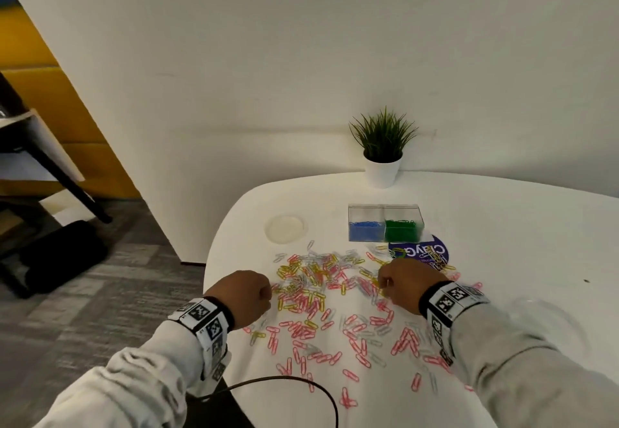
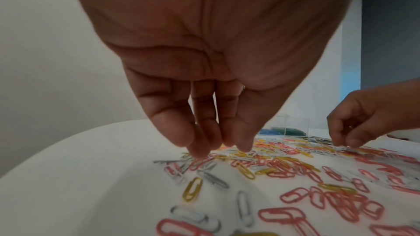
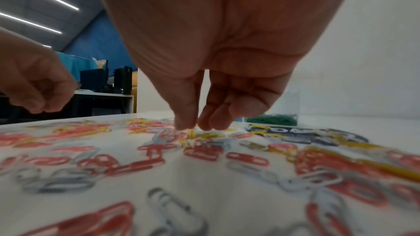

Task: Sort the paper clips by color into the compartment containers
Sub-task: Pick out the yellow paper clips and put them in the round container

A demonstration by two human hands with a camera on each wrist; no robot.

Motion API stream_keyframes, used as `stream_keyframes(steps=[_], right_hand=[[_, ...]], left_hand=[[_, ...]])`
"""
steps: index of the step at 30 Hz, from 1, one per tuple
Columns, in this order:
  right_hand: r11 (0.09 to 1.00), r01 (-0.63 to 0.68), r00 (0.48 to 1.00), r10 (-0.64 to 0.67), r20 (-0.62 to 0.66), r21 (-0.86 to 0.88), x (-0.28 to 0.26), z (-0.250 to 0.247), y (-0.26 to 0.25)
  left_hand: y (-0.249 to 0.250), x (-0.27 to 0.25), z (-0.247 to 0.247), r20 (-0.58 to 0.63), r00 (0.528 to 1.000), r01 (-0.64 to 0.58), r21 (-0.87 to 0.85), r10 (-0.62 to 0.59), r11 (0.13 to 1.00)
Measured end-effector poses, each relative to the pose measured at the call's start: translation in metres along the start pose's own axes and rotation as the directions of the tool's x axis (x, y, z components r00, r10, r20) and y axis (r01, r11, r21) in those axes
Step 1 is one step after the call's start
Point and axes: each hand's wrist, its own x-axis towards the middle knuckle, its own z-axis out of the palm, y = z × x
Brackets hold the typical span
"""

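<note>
Red, yellow and pale grey paper clips lie scattered over the white table. A clear two-compartment box at the back holds blue clips on the left and green clips on the right. My left hand points down at the pile's left edge, its bunched fingertips touching a red clip; whether they hold it is unclear. My right hand reaches into the pile's right side, and its thumb and fingers pinch a yellow clip.
A potted plant stands behind the box. A clear round lid lies at the back left and a clear dish at the right. A dark blue round label lies under some clips. A black cable crosses the near edge.
</note>
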Motion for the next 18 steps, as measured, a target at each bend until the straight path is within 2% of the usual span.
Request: stream_keyframes(steps=[6,12,18], right_hand=[[0.998,-0.06,0.998,0.06,0.016,-0.022,0.019,0.006,-0.014],[0.994,-0.103,0.994,0.104,0.018,-0.035,0.022,0.007,-0.017],[0.996,-0.093,0.995,0.092,-0.041,-0.012,0.018,0.013,-0.008]], left_hand=[[-0.014,-0.004,-0.001,-0.034,0.999,0.031,0.006,-0.031,0.999],[-0.019,-0.008,0.005,0.014,0.997,0.076,0.038,-0.076,0.996],[-0.013,-0.015,-0.004,0.052,0.998,0.027,0.015,-0.027,1.0]])
